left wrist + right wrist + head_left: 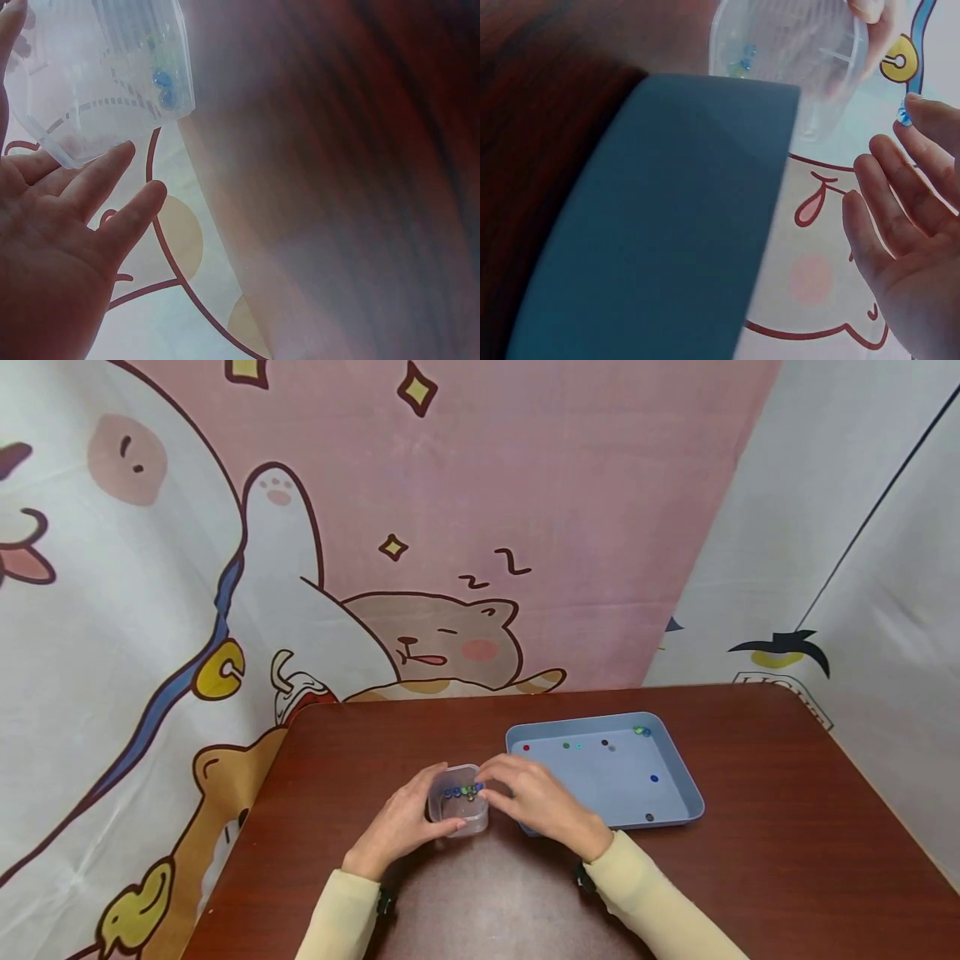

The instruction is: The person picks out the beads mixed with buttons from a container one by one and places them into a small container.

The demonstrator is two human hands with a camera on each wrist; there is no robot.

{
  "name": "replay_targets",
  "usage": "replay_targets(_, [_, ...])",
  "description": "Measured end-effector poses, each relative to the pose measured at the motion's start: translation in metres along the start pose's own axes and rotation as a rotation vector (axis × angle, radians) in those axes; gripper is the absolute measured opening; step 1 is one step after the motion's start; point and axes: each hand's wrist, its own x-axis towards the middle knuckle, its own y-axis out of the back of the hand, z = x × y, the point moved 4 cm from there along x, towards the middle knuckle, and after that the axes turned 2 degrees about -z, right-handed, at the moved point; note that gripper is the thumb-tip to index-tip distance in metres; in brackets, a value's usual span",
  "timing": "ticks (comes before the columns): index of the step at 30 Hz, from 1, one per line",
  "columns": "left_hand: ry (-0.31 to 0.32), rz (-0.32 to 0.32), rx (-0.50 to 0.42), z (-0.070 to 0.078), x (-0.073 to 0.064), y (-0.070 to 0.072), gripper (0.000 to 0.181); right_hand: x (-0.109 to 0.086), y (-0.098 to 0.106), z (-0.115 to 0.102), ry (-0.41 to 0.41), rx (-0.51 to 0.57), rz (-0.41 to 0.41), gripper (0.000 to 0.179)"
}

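My left hand (402,817) holds a small clear plastic container (474,827), thumb at its near side and fingers along its left and far side. Several blue and green beads (457,792) sit inside it; two blue ones (164,88) show through the wall in the left wrist view. Over the container's right rim is my right hand (536,795). Its thumb and index finger pinch a shiny blue bead (904,115), plain in the right wrist view, while its other fingers are spread apart.
A shallow blue-grey tray (600,785) stands on the brown table (780,793) to the right, partly behind my right hand. Scattered in it are several small beads, among them a red one (527,747) and a blue one (654,778). A cartoon-printed cloth (585,527) hangs behind the table.
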Motion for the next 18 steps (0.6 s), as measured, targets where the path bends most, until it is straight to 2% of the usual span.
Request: replay_targets(18, [0.013,-0.015,-0.004,0.001,0.0,0.0,0.096,0.003,-0.019,0.01,0.013,-0.096,-0.08,0.012])
